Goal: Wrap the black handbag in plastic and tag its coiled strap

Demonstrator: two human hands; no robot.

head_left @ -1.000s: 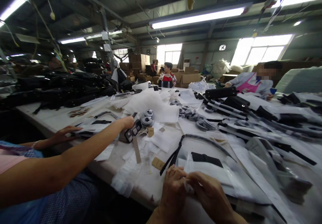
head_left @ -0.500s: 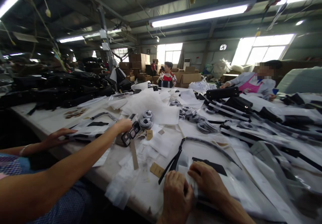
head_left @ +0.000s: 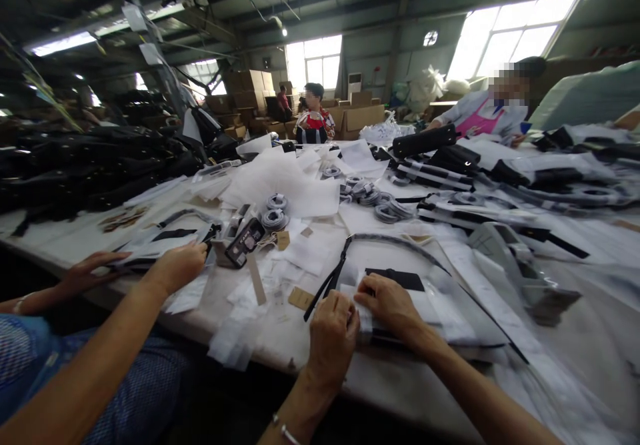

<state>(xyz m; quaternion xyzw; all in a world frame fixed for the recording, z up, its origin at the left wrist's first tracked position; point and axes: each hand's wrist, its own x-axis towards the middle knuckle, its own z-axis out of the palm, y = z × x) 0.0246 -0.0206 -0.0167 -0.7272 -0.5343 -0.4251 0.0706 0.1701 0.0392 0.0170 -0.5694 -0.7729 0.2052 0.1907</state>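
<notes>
Wrapping (head_left: 443, 313), translucent, touched by your curled left grip (head_left: 344, 312) and bent-fingered right grip (head_left: 369, 290); whether pinched, unclear.

Both hands (head_left: 331, 330) (head_left: 387, 303) curl close together, fingers (head_left: 344, 306) bent, forearms (head_left: 465, 373) angled inward.

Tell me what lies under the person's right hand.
The right hand partly covers a black panel, with white material showing beside it. Whatever lies directly beneath the hand is hidden.
</notes>
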